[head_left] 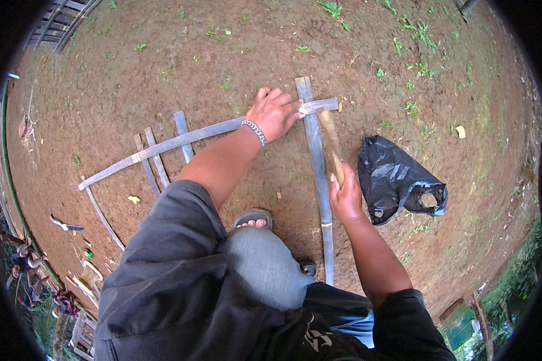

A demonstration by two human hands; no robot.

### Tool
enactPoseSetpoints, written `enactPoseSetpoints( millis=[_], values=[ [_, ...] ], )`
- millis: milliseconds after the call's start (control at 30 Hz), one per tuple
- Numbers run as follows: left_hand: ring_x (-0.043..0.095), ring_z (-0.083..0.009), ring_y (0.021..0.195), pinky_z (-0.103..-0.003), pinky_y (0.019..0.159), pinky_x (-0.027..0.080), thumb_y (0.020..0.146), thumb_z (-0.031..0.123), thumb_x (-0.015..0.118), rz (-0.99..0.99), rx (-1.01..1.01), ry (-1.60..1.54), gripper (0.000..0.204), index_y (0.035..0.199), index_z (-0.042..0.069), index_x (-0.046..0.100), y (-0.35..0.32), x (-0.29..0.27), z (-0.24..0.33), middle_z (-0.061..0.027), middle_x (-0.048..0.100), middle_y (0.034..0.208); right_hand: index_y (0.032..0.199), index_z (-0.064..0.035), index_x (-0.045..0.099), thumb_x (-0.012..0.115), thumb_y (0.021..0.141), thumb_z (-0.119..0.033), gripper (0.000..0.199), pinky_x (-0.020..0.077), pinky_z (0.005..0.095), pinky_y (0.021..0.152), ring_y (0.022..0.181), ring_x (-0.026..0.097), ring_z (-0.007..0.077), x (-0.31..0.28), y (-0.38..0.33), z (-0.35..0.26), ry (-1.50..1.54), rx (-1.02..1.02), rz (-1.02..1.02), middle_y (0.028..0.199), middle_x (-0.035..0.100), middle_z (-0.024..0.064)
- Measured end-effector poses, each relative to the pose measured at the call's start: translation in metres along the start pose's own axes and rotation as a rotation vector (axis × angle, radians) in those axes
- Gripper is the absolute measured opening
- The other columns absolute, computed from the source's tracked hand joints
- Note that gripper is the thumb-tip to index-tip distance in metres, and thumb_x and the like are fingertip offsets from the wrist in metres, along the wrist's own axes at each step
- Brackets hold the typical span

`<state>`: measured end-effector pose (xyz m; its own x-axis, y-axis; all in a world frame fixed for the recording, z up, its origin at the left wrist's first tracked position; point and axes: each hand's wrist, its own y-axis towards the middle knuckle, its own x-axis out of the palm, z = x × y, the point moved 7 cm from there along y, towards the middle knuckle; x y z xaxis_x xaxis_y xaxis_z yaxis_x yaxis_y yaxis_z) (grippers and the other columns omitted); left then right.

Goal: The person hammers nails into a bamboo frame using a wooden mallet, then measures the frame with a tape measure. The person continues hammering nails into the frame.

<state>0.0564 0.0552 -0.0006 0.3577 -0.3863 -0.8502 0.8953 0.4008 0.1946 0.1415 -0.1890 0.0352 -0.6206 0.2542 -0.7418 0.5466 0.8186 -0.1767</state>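
Observation:
A long grey bamboo slat (180,140) lies crosswise on the dirt, its right end over an upright slat (317,162). Beside that crossing, my left hand (275,114) presses down with curled fingers gripping the crosswise slat; its fingertips are partly hidden. My right hand (346,195) is closed round the lower end of a wooden stick-like tool (338,167). The tool's upper end is smeared by motion near the crossing, so its head cannot be made out. Several shorter slats (183,137) meet the crosswise slat farther left.
To the right of my right hand lies a black plastic bag (397,177). At the left are a knife-like tool (65,224) and wood scraps (84,289). My sandalled foot (254,219) stands between the slats. People (24,262) are at the far left edge.

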Motion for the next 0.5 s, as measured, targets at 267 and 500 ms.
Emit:
enactPoseSetpoints(
  millis=[267,500],
  values=[
    [0.057,-0.0205,0.103,-0.043,0.097,0.038,0.086,0.028,0.073,-0.018,-0.007,0.017,0.03,0.113,0.014,0.075,0.0,0.0,0.003,-0.0007,0.065,0.096,0.141,-0.0036,0.046,0.06,0.098,-0.018,0.047,0.0513,0.0549,0.087,0.104,0.064,0.0504,-0.005,-0.001,0.004,0.002,0.169,-0.056,0.112,0.065,0.0321],
    [0.057,-0.0215,0.105,-0.044,0.097,0.037,0.084,0.024,0.074,0.027,-0.046,-0.025,0.027,0.109,0.016,0.077,0.001,-0.008,0.003,-0.001,0.064,0.098,0.141,-0.0035,0.045,0.059,0.099,-0.021,0.047,0.0516,0.0564,0.083,0.098,0.065,0.0513,-0.009,-0.057,-0.014,0.109,0.424,-0.069,0.106,0.066,0.0318]
  ],
)
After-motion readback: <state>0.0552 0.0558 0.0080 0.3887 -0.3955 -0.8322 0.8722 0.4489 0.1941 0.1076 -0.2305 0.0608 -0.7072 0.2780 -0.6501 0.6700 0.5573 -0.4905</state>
